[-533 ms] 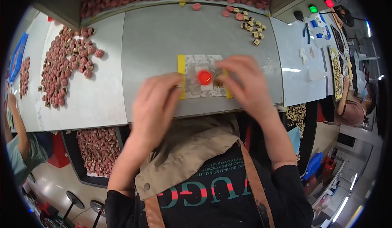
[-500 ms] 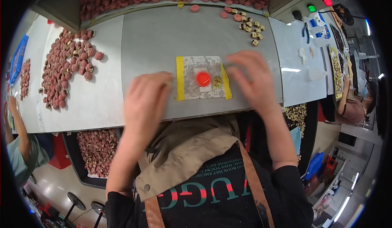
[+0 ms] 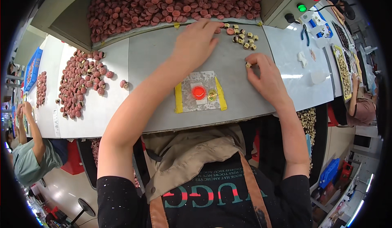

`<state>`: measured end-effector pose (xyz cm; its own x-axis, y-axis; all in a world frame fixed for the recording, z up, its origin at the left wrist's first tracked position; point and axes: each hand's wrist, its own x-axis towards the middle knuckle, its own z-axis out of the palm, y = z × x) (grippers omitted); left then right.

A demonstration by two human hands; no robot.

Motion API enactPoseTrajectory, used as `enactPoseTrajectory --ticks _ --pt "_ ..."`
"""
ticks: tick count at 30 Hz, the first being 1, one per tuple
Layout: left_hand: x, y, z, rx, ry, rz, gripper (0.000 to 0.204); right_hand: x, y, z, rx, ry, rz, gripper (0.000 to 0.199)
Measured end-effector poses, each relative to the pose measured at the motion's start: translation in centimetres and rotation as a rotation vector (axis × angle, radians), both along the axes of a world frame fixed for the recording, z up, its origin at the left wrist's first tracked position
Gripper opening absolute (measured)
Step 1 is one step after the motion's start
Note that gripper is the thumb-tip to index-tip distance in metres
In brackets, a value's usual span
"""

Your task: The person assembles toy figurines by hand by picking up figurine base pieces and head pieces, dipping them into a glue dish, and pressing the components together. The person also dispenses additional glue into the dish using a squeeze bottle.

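My left hand (image 3: pixel 196 44) reaches to the far side of the grey work surface, thumb and fingers apart. Its fingertips are beside a few loose pink ridged caps (image 3: pixel 230 31). To the right, my right hand (image 3: pixel 266 79) pinches a small cream-and-dark block (image 3: pixel 248 65) between thumb and fingers. Several similar blocks (image 3: pixel 246 45) lie just beyond it. Between my forearms is a speckled pad (image 3: pixel 185 101) edged with yellow tape. On it sit a glowing red round piece (image 3: pixel 199 92) and a small gold disc (image 3: pixel 212 95).
A bin heaped with pink caps (image 3: pixel 175 7) stands at the back. Many pink-capped pieces (image 3: pixel 79 85) are piled on the left, with a single one (image 3: pixel 123 84) apart. Pliers (image 3: pixel 305 32) lie on the right. Other people work at both sides.
My left hand has moved from beside the pad to the far side. My right hand has moved up-right and now holds a block. One pink-capped piece newly lies apart from the left pile.
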<state>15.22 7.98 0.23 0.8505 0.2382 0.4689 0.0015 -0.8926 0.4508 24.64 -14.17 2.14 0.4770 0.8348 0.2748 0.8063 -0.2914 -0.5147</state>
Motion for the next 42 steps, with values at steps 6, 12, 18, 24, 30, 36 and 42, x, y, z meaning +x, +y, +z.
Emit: enactPoseTrajectory --ticks 6,12,18,24,30,36,42 --pt "0.2 0.5 -1.8 -0.043 0.052 -0.047 0.023 -1.1 -0.6 1.9 -0.142 0.136 0.116 0.013" --pt "-9.4 0.5 1.5 -0.833 0.213 0.004 0.027 -1.8 0.2 -0.1 -0.026 0.122 0.156 0.019" --pt "-16.6 -1.3 -0.2 -1.934 -0.133 -0.012 0.035 -3.8 0.5 0.3 -0.005 0.214 0.063 0.019" --pt "-17.4 -3.6 -0.6 -2.085 -0.267 -0.164 0.036 -4.7 1.1 1.3 -0.169 -0.015 0.088 0.016" --pt "-18.1 -3.5 -1.6 -2.127 -0.285 -0.252 0.038 -7.2 3.1 2.5 -0.138 0.253 0.159 0.014" --pt "-17.9 -4.3 -0.7 -2.006 -0.246 -0.125 0.037 -9.5 5.7 1.6 -0.118 0.036 0.344 0.015" --pt "-18.4 -4.0 -1.4 -2.039 -0.269 -0.22 0.037 -10.0 6.1 0.9 -0.096 -0.042 0.351 0.014"
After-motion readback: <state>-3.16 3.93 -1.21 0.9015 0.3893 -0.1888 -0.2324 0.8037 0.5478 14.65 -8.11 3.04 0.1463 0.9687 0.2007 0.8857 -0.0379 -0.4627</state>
